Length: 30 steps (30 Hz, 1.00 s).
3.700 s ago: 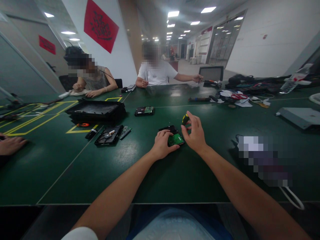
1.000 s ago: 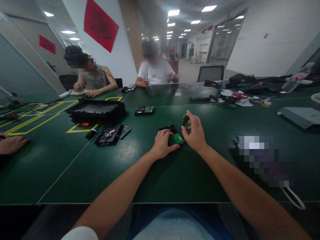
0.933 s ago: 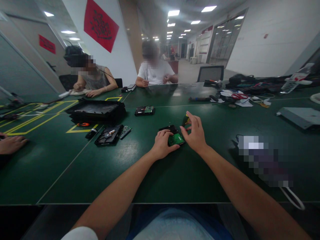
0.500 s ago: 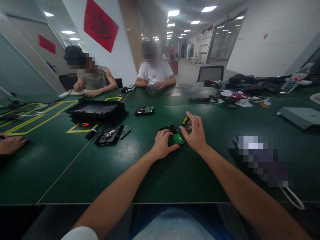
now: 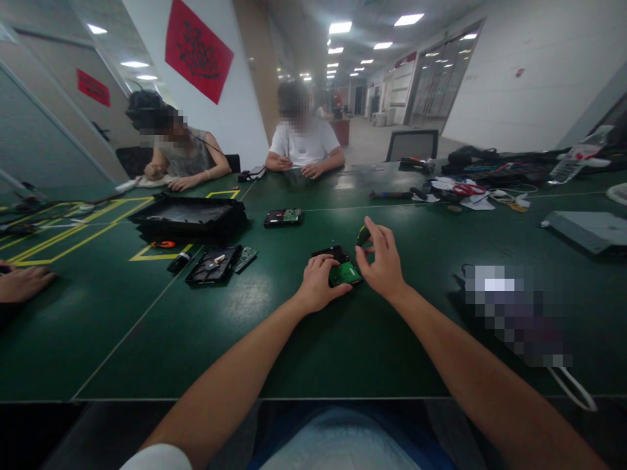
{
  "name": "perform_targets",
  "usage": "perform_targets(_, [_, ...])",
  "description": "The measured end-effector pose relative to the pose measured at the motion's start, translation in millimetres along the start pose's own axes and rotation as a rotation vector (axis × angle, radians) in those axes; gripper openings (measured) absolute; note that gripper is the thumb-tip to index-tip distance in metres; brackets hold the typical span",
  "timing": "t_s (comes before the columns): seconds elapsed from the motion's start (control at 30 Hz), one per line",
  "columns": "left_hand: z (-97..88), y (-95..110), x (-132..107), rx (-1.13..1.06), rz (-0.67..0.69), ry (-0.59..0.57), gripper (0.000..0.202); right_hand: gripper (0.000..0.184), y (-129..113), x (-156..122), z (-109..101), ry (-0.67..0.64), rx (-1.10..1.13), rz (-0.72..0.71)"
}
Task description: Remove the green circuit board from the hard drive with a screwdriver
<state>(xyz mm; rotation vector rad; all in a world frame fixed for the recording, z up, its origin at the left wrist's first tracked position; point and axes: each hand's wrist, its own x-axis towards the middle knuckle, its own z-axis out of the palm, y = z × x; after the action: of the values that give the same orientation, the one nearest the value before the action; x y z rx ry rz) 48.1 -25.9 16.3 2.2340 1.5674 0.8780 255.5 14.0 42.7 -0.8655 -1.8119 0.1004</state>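
Note:
On the green table in front of me lies a hard drive [image 5: 345, 273] with its green circuit board facing up. My left hand [image 5: 319, 277] grips its left side, fingers over the top edge and thumb along the near edge, covering part of the board. Just above the drive's right end, my right hand [image 5: 379, 253] holds a small black-and-yellow screwdriver [image 5: 363, 236] upright between fingertips and thumb. The screwdriver's tip is too thin to make out, so I cannot tell whether it touches the drive.
Left of me sit an opened drive casing [image 5: 214, 266], a loose circuit board [image 5: 245, 259] and a black tray [image 5: 189, 219]. Another hard drive [image 5: 283, 217] lies farther off. A grey metal box [image 5: 585, 232] stands right. Two people work opposite; another person's hand [image 5: 24, 285] rests far left.
The screwdriver has turned slightly in my right fingers, and less yellow shows on its handle. My left hand and the hard drive stay where they were.

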Motion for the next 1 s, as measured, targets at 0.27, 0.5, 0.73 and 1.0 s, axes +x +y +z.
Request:
perform_targets(0.27, [0.2,-1.1,-0.2,0.003,0.0,0.001,0.059,0.072,1.1,-0.9,0.5,0.027,-0.016,0.016])
perform_targets(0.5, [3.6,-3.8,0.4,0.006,0.0,0.006,0.059,0.078,0.0,-0.8,2.2,-0.014,0.012,0.016])
perform_targets(0.73, [3.0,-3.7,-0.4,0.002,-0.001,0.0,0.06,0.081,-0.1,-0.1,0.8,-0.008,0.003,0.028])
perform_targets(1.0, [2.7,-3.1,0.7,0.003,0.006,0.006,0.059,0.08,0.2,0.1,0.8,-0.031,0.012,0.028])
